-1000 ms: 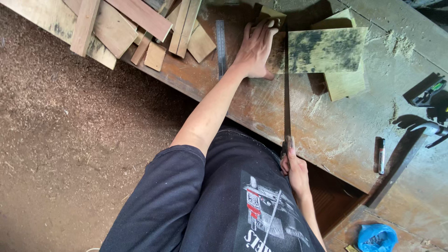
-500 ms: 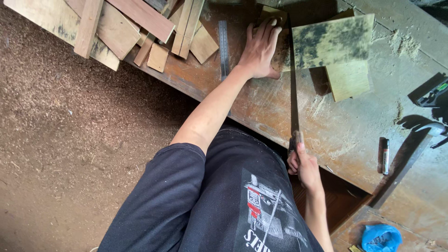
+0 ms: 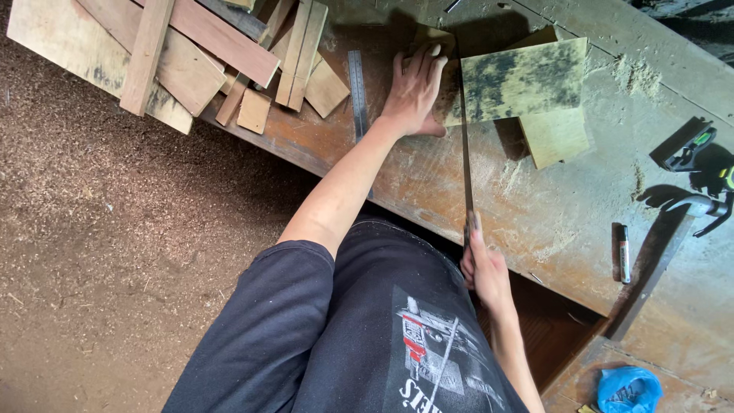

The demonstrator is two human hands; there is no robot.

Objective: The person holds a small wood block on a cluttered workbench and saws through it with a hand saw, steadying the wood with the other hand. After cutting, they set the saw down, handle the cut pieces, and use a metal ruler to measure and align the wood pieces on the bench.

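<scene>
Workbench (image 3: 535,222): left hand (image 3: 413,92) flat on board (image 3: 520,80); right hand (image 3: 483,268) gripping saw (image 3: 465,160), drawn back since.

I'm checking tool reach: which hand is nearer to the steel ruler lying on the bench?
Left. The left hand presses flat on the wood just right of the steel ruler. The right hand grips the saw handle at the bench's near edge, well away.

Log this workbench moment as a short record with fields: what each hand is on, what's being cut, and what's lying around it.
left hand: pressed flat on a small wood piece at the blade
right hand: gripping the handsaw handle, fingers closed
workpiece: stained board, saw blade along its left edge
left of hand: steel ruler, offcut pile
right side: marker, hammer
surface: dusty workbench
</scene>
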